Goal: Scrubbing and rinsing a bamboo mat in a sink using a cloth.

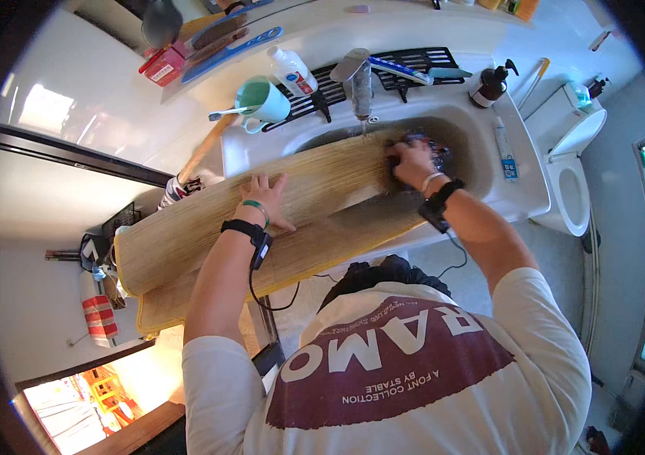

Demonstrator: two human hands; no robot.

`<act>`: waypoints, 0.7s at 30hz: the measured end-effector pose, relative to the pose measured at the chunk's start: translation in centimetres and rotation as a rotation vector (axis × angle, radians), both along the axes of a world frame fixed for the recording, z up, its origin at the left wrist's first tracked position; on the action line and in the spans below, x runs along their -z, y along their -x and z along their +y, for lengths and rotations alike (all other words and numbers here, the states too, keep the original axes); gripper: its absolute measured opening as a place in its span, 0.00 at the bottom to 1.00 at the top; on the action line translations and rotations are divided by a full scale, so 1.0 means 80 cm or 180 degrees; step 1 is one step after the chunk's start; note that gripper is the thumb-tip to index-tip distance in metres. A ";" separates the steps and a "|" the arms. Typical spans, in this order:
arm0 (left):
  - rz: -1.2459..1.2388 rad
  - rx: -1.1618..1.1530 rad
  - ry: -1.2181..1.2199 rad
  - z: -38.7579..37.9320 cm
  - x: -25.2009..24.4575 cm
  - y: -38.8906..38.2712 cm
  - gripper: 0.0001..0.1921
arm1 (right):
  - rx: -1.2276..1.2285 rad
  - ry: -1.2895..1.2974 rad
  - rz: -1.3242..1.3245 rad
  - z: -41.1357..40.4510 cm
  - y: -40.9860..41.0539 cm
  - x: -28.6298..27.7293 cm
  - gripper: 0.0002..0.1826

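A long woven straw mat (197,227) with yellow edging, rolled or folded over, lies slantwise across the washbasin (518,176), its right end down in the bowl. My left hand (264,202) rests flat on the mat with its fingers spread. My right hand (413,162) is closed on a dark wet cloth (395,156) at the mat's right end; the cloth is blurred and partly hidden by the fingers. A thin stream of water runs from the faucet (361,85) onto the mat or just behind it. Murky water stands in the bowl.
Behind the bowl are black slotted racks (422,65), a white bottle (294,71), a mint mug (262,99) with a toothbrush, and a toothpaste tube (399,70). A brown pump bottle (490,85) and another tube (504,149) sit on the right rim. A toilet (572,187) stands farther right.
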State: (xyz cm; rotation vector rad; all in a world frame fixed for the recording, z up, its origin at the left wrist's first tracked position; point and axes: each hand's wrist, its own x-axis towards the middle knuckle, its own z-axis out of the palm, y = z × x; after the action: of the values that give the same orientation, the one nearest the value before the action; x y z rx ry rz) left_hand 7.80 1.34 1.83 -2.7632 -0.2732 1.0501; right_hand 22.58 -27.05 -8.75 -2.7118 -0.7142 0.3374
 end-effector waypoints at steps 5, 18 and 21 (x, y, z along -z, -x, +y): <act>-0.0279 0.0024 -0.0133 0.002 0.023 0.013 0.68 | -0.0597 -0.0571 0.0141 0.102 0.094 -0.057 0.17; -0.0884 0.0032 -0.0237 0.001 0.062 0.040 0.61 | -0.1169 -0.0455 0.0256 0.093 0.063 -0.030 0.22; -0.0704 0.0088 -0.0260 -0.015 0.038 0.034 0.58 | -0.0940 -0.0351 0.0356 0.031 0.021 -0.022 0.23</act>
State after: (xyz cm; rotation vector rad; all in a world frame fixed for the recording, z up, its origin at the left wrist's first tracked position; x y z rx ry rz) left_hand 5.08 0.15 -1.23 -2.8005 -0.2987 0.7100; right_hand 20.89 -24.55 -6.97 -2.4624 -1.0690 0.4982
